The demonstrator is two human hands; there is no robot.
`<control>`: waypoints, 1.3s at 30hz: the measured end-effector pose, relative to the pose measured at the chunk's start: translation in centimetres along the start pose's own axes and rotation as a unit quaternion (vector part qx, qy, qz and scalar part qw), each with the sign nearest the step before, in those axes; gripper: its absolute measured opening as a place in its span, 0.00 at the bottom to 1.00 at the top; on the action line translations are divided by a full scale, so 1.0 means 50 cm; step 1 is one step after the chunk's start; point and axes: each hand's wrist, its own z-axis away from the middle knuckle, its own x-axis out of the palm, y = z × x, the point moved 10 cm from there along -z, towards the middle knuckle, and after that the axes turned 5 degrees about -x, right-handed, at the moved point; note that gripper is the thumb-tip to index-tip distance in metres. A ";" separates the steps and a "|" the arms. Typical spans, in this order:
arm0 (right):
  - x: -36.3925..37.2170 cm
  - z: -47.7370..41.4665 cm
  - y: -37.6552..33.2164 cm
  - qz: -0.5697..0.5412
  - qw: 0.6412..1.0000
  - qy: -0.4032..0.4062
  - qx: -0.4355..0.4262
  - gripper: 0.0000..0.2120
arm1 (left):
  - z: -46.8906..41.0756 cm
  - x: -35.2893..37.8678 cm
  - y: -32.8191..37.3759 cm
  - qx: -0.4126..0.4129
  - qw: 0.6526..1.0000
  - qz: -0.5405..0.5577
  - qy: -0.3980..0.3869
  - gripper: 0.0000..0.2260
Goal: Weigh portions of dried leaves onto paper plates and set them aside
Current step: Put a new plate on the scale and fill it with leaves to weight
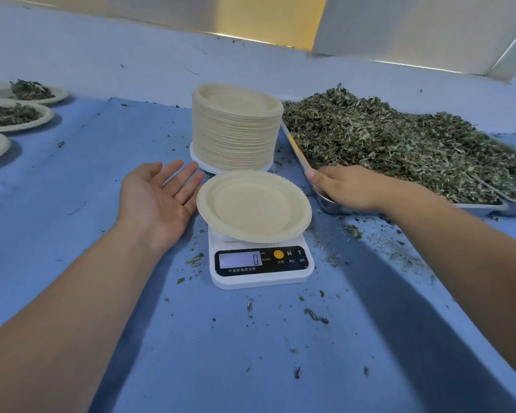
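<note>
An empty beige paper plate [253, 205] sits on a small white digital scale [261, 265] whose display reads 0. My left hand [158, 198] lies palm up with straight fingers just left of the plate, fingertips near its rim. My right hand [346, 187] is at the near corner of a metal tray [483, 208] heaped with dried green leaves [393, 135], back of the hand up, its fingers down in the leaves; what they hold is hidden. Behind the scale stands a tall stack of paper plates [236, 126].
Several paper plates with leaf portions [15, 114] sit at the far left on the blue table cover [72, 180]. Loose leaf crumbs lie scattered around the scale and in front of the tray. A pale wall runs behind the table.
</note>
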 end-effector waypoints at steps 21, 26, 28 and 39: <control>0.030 0.023 -0.017 -0.018 0.999 0.001 0.033 0.42 | 0.006 0.007 -0.001 0.001 1.000 0.000 -0.021 0.17; -0.006 0.032 0.017 -0.002 0.996 0.039 0.078 0.42 | 0.006 0.008 -0.001 0.004 1.000 0.000 -0.021 0.17; 0.016 0.031 0.038 0.021 0.992 -0.035 0.121 0.53 | 0.006 0.008 -0.001 0.004 1.000 -0.001 -0.020 0.17; -0.043 0.016 0.037 0.043 0.983 0.135 0.120 0.36 | 0.005 0.008 -0.002 0.003 1.000 -0.010 -0.024 0.17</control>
